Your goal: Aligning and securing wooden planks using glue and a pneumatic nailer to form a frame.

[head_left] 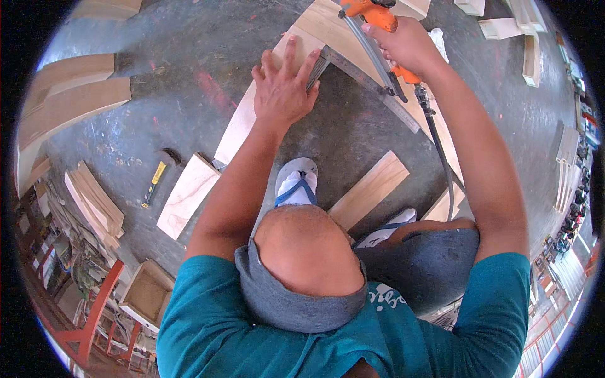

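My left hand [280,91] lies flat with its fingers spread on a pale wooden board [236,132]. Its thumb and index finger are beside the stock of a metal try square [362,77]. A second board [331,28] meets the first at a corner, and the square sits inside that angle, its blade along the second board. My right hand [413,50] is closed around the grip of an orange nail gun [368,9]. The gun's long grey magazine slants over the second board, and a black air hose [438,142] runs from its grip toward my knee. The gun's nose is cut off at the top.
A hammer with a yellow handle [154,179] lies on the dark floor at left, near a short board [187,196] and a stack of wood strips [94,201]. Another board [368,189] lies between my feet. Curved wooden pieces [75,104] stand far left.
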`<state>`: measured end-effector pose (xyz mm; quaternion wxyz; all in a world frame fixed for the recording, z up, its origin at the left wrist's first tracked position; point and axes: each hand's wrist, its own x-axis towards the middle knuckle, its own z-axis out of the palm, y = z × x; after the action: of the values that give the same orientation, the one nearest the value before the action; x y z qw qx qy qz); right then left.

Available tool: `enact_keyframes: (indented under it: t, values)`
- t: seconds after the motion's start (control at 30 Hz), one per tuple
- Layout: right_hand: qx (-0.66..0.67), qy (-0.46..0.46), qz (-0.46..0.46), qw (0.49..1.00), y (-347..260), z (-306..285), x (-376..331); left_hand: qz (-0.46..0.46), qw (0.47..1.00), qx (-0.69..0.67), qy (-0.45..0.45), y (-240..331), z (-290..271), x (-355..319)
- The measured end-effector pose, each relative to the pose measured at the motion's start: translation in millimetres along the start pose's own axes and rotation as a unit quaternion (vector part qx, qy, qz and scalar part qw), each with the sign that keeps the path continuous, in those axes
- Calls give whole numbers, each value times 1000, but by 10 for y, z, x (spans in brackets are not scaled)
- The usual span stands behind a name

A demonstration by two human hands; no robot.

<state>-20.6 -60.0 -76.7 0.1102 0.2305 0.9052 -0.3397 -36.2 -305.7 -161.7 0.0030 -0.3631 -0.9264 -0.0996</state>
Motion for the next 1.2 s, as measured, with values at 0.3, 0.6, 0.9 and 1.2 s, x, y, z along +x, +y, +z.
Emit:
enact_keyframes:
  t: [0.3, 0.6, 0.9, 1.2]
  values:
    - [98, -54, 10, 994, -66, -90, 143, 5, 1000, 7, 2, -6, 23, 2]
    - [103, -37, 59, 992, -294, -122, 188, 8, 1000, 6, 12, -3, 40, 9]
    - [124, -54, 65, 989, -370, -109, 187, 9, 1000, 7, 15, -23, 41, -3]
    - [168, -94, 57, 980, -518, -126, 89, 2, 1000, 8, 0, -17, 6, -1]
